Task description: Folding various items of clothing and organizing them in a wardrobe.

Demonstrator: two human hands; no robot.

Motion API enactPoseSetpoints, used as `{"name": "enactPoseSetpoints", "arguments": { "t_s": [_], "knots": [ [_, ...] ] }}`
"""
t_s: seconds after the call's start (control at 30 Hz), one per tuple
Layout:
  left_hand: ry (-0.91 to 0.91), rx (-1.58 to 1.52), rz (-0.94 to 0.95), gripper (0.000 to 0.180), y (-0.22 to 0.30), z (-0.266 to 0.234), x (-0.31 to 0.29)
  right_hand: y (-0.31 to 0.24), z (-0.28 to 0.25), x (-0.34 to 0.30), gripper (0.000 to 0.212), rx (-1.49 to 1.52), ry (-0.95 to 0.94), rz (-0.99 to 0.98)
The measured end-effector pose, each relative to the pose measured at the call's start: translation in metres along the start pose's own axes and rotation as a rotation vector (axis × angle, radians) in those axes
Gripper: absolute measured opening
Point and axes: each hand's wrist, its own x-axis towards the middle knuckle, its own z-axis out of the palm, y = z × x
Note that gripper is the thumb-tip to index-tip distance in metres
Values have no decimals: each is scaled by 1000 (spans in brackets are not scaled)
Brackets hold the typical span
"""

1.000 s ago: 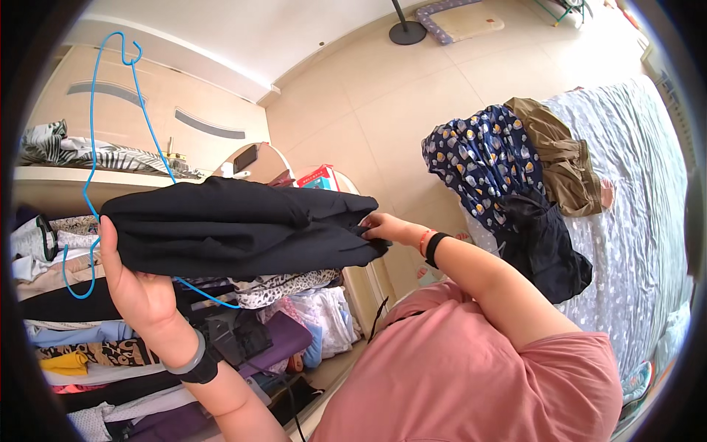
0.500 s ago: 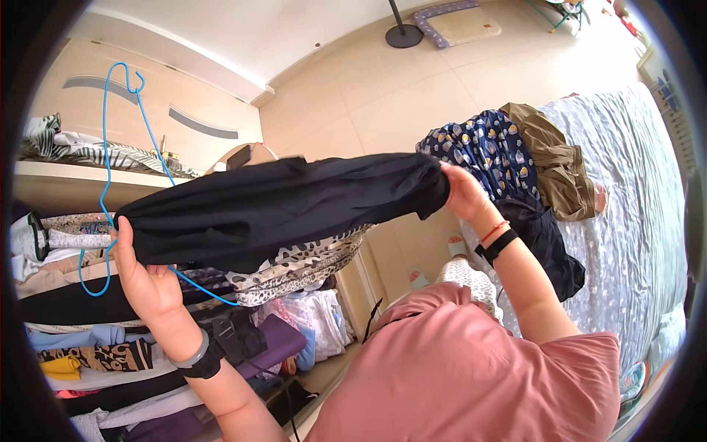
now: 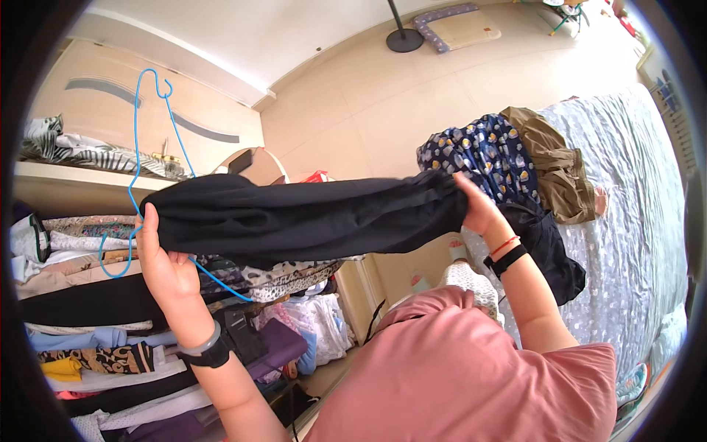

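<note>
A long black garment [image 3: 309,217] is stretched sideways in front of me, folded lengthwise; its exact kind cannot be made out. My left hand [image 3: 168,269] grips its left end, with the thumb on top and fingers curled beneath. A thin blue wire hanger [image 3: 138,125] passes behind that same hand, its hook pointing up and away and its lower bar emerging below the cloth. At the garment's gathered right end, my right hand [image 3: 480,206] is closed on the fabric, its fingers mostly hidden behind the cloth.
Left of me, an open wardrobe holds stacked clothes [image 3: 96,361], with a leopard-print garment [image 3: 294,278] near its edge. On the right is a bed [image 3: 626,243] bearing navy patterned cloth [image 3: 479,158], brown trousers [image 3: 556,169] and a black garment [image 3: 549,254]. A black stand [image 3: 404,40] is farther off.
Both hands have moved slightly right and the garment now lies straighter and more level. The hanger has shifted right with my left hand.
</note>
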Motion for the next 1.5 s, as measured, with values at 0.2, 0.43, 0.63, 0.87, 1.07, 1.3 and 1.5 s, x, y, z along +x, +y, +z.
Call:
{"name": "enactPoseSetpoints", "arguments": {
  "t_s": [0.2, 0.43, 0.63, 0.87, 1.07, 1.3, 1.5],
  "knots": [
    [-135, -11, -89, 30, -34, 34, -60, 27, 19, 1, 46, -1560, 311, -3],
    [-359, -60, -242, 14, -76, 60, -96, 87, 71, 16, 102, -1715, -277, -660],
    [-377, -81, -320, 14, -99, 68, -109, 83, 96, 5, 60, -1626, -331, -533],
    [-327, 18, -314, 22, -122, 59, -97, 52, 100, -40, 30, -1389, -163, -392],
    [-321, 32, -246, 28, -155, 59, -91, 22, 81, -68, 16, -992, 266, -686],
    [-273, 49, -306, 30, -181, 55, -91, -106, 72, -136, 35, -481, 494, -1334],
    [-266, 155, -362, 38, -205, 59, -93, -175, 18, -172, 33, -666, 749, -1503]
  ]
}}
